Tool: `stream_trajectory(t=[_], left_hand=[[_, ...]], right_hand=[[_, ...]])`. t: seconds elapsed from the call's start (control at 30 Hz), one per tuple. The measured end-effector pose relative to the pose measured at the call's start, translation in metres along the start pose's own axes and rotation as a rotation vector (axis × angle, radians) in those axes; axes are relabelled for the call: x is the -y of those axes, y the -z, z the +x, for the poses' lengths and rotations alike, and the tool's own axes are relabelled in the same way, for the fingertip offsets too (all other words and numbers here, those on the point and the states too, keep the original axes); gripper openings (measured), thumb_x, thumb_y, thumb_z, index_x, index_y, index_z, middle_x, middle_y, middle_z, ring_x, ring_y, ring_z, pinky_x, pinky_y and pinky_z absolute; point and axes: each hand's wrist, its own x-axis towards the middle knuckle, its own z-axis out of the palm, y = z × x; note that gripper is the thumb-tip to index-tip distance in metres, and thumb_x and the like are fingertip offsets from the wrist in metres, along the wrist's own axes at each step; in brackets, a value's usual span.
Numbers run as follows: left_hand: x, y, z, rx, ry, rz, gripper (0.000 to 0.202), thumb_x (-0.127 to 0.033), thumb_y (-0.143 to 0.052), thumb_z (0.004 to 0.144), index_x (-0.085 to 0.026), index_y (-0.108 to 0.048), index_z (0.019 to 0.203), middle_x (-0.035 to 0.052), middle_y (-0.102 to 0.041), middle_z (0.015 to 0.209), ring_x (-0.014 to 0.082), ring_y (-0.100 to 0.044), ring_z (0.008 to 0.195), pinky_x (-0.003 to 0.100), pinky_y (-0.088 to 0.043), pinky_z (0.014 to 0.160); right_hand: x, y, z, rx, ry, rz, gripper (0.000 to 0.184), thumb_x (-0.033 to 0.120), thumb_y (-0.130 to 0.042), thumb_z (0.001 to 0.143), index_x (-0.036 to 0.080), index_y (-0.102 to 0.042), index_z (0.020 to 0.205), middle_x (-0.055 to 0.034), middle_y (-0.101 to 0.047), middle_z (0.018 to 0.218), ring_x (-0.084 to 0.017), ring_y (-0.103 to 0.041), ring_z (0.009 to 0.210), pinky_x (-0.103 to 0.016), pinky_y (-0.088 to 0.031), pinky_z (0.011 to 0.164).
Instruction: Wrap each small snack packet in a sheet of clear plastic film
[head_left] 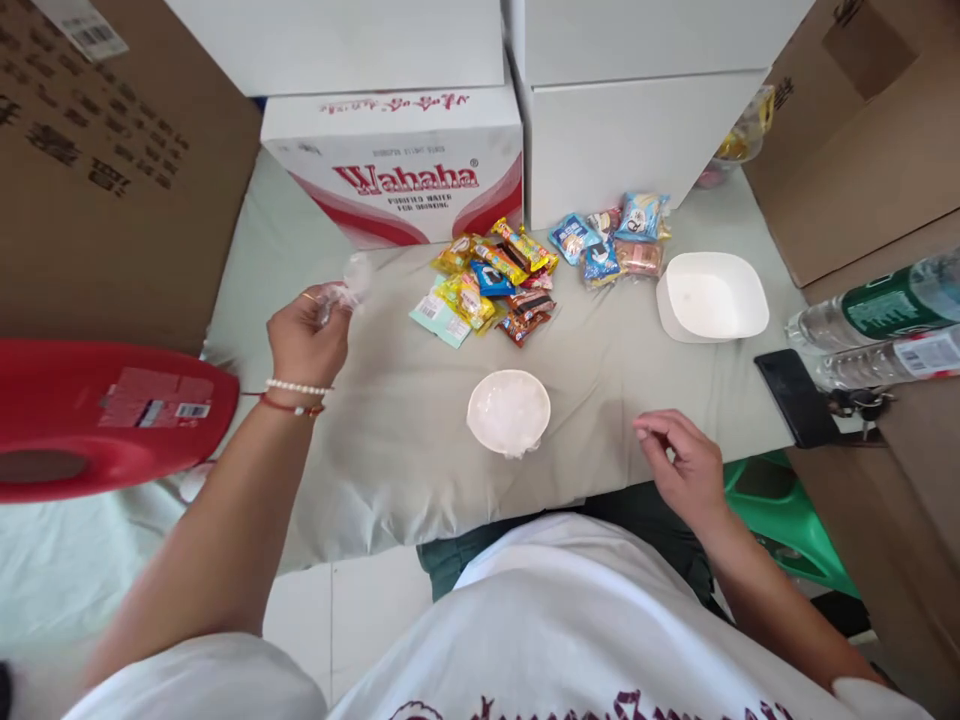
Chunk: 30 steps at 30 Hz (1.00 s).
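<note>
My left hand (306, 340) is raised over the left part of the cloth-covered table (390, 430), fingers pinched on a crumpled clear plastic wrapper (351, 283). My right hand (679, 462) hovers at the table's near right edge, fingers loosely curled, holding nothing. A small round white bowl (508, 411) with a clear plastic piece in it stands between the hands. Beyond it lies a pile of colourful snack packets (491, 280), with a second smaller group of packets (611, 243) to its right.
A white square bowl (712, 296) sits at the right. A black phone (796, 397), keys and two water bottles (874, 310) lie beyond it. Cardboard and white boxes, one marked Wahaha (397, 170), wall the back. A red plastic stool (97, 415) is left, a green stool (784, 515) lower right.
</note>
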Motion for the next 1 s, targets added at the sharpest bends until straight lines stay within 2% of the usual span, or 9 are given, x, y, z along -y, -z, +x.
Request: stream_trajectory(t=[0.07, 0.2, 0.3, 0.37, 0.47, 0.57, 0.63, 0.8, 1.0], left_hand=[[-0.05, 0.018, -0.045, 0.003, -0.005, -0.028, 0.032, -0.039, -0.061, 0.098, -0.015, -0.071, 0.115, 0.0025, -0.079, 0.11, 0.0192, -0.072, 0.099, 0.037, -0.057, 0.09], [-0.147, 0.016, -0.134, 0.24, -0.383, -0.171, 0.028, -0.026, -0.061, 0.096, -0.022, -0.065, 0.124, 0.0056, -0.078, 0.109, 0.0198, -0.075, 0.096, 0.033, -0.06, 0.085], [-0.181, 0.0, -0.182, 0.229, -0.466, -0.318, 0.045, -0.015, -0.058, 0.094, -0.024, -0.051, 0.137, 0.0062, -0.075, 0.104, 0.0207, -0.074, 0.091, 0.034, -0.061, 0.078], [-0.183, -0.005, -0.203, 0.269, -0.392, -0.447, 0.054, -0.015, -0.06, 0.092, -0.025, -0.045, 0.143, 0.0086, -0.073, 0.111, 0.0226, -0.073, 0.096, 0.037, -0.061, 0.08], [-0.167, -0.007, -0.218, 0.221, -0.16, -0.622, 0.049, -0.021, -0.062, 0.093, -0.025, -0.05, 0.14, 0.0127, -0.068, 0.124, 0.0263, -0.069, 0.113, 0.04, -0.06, 0.087], [-0.145, -0.019, -0.216, -0.008, 0.208, -0.554, 0.029, -0.027, -0.061, 0.097, -0.025, -0.057, 0.126, 0.0108, -0.062, 0.122, 0.0212, -0.065, 0.105, 0.034, -0.058, 0.08], [-0.135, -0.035, -0.207, -0.013, 0.367, -0.479, 0.037, -0.036, -0.066, 0.095, -0.023, -0.056, 0.129, 0.0118, -0.057, 0.128, 0.0184, -0.063, 0.098, 0.029, -0.056, 0.071], [-0.122, -0.076, -0.185, 0.209, 0.332, -0.485, 0.081, -0.038, -0.073, 0.084, -0.023, -0.037, 0.155, 0.0188, -0.043, 0.152, 0.02, -0.063, 0.098, 0.031, -0.057, 0.066], [-0.109, -0.088, -0.187, 0.379, 0.304, -0.57, 0.085, -0.035, -0.07, 0.086, -0.023, -0.034, 0.162, 0.0145, -0.06, 0.135, 0.0185, -0.063, 0.081, 0.04, -0.059, 0.079]], right_hand=[[0.011, 0.0, 0.014, 0.022, 0.029, 0.113, 0.018, 0.021, -0.063, 0.102, 0.027, -0.072, 0.117, -0.005, -0.068, 0.104, -0.015, -0.064, 0.077, -0.029, -0.054, 0.065], [0.051, -0.025, 0.035, 0.252, 0.257, 0.376, 0.063, 0.034, -0.076, 0.096, 0.034, -0.05, 0.154, -0.0122, -0.053, 0.144, -0.014, -0.063, 0.084, -0.027, -0.057, 0.061], [0.08, -0.047, 0.034, 0.376, 0.528, 0.401, 0.063, 0.032, -0.073, 0.098, 0.032, -0.047, 0.156, -0.0131, -0.059, 0.139, -0.018, -0.066, 0.099, -0.031, -0.062, 0.077], [0.088, -0.049, 0.031, 0.358, 0.62, 0.367, 0.047, 0.02, -0.064, 0.102, 0.029, -0.056, 0.148, -0.0098, -0.068, 0.121, -0.019, -0.067, 0.1, -0.034, -0.06, 0.086], [0.086, -0.032, 0.038, 0.303, 0.497, 0.332, 0.031, 0.013, -0.062, 0.102, 0.028, -0.068, 0.128, -0.0054, -0.072, 0.106, -0.017, -0.068, 0.094, -0.031, -0.058, 0.084], [0.077, -0.018, 0.066, 0.29, 0.324, 0.25, 0.024, 0.023, -0.07, 0.099, 0.026, -0.069, 0.123, -0.006, -0.071, 0.111, -0.017, -0.068, 0.093, -0.029, -0.057, 0.079], [0.073, -0.027, 0.09, 0.404, 0.312, 0.135, 0.037, 0.029, -0.074, 0.096, 0.023, -0.066, 0.132, -0.009, -0.068, 0.123, -0.019, -0.067, 0.096, -0.031, -0.057, 0.081], [0.084, -0.089, 0.129, 1.013, 0.354, -0.387, 0.053, 0.015, -0.071, 0.092, 0.013, -0.059, 0.144, -0.0168, -0.066, 0.136, -0.029, -0.068, 0.118, -0.039, -0.055, 0.099], [0.113, -0.134, 0.13, 1.202, 0.263, -0.809, 0.066, 0.025, -0.08, 0.086, 0.008, -0.057, 0.146, -0.0242, -0.061, 0.143, -0.036, -0.069, 0.117, -0.041, -0.06, 0.092]])
